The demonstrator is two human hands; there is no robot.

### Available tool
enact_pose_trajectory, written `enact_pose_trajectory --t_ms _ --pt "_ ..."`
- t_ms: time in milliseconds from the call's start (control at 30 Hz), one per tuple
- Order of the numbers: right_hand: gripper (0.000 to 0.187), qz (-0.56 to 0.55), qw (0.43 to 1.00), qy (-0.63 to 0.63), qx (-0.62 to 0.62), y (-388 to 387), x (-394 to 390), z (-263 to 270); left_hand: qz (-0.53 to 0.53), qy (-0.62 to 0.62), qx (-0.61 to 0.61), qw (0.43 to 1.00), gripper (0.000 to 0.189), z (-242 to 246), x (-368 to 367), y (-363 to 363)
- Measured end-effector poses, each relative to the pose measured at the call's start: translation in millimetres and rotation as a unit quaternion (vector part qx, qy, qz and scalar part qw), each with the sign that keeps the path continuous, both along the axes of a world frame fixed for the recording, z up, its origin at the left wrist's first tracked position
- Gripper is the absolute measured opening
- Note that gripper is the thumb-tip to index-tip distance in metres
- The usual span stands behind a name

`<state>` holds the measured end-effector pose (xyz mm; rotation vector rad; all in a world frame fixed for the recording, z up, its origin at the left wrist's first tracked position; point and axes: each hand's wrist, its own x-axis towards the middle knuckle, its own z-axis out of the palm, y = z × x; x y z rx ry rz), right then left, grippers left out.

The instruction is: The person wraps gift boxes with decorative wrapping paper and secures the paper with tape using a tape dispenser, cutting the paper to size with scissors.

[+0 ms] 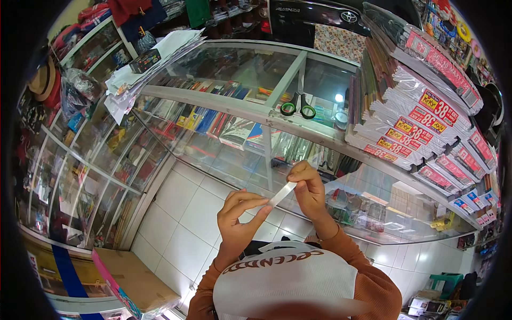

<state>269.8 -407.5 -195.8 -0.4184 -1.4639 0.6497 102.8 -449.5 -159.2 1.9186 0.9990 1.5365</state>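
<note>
A short white strip [282, 193], perhaps tape or paper, is stretched slantwise between my two hands, in front of my chest. My left hand [242, 216] pinches its lower end between thumb and fingertips. At the upper end, my right hand [308, 188] grips it with curled fingers. Beyond my hands stands a glass display counter [224, 90]. Scissors [299, 100] with black and green handles lie on its top, blades pointing away from me.
Stacked packs of notebooks [412, 124] rise on the counter's right. Loose papers [160, 60] and a small black box [145, 61] lie at its left end. A glass cabinet [88, 172] stands left, with a cardboard box [136, 280] near it. A green stool [447, 282] is lower right.
</note>
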Motion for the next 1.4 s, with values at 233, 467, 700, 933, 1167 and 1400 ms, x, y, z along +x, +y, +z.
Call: enact_pose_trajectory --t_ms 233,467,700,933,1167,1400 --pt "0.012 -0.124 0.99 -0.063 0.031 -24.3 11.8 11.8 0.015 0.002 -0.018 1.0 0.016 -2.4 7.6 -1.8" --pt "0.029 -0.209 0.953 -0.161 0.151 -35.5 25.8 19.2 -0.092 -0.237 -0.229 0.94 0.038 -6.7 20.1 -1.0" --pt "0.029 -0.208 0.956 -0.137 0.154 -35.3 27.3 18.2 -0.172 -0.28 -0.258 0.909 0.042 -15.3 24.9 4.9" --pt "0.035 -0.263 0.934 -0.178 0.166 -31.2 34.4 8.8 -0.142 -0.224 -0.179 0.947 0.035 -27.2 29.1 5.7" --pt "0.033 -0.214 0.964 -0.125 0.093 -30.0 40.5 2.2 -0.218 -0.246 -0.288 0.899 0.043 -10.6 22.8 6.0" --pt "0.029 -0.048 0.997 0.053 -0.037 -29.1 32.3 -10.4 -0.214 -0.223 -0.291 0.905 0.053 1.7 22.8 9.4"
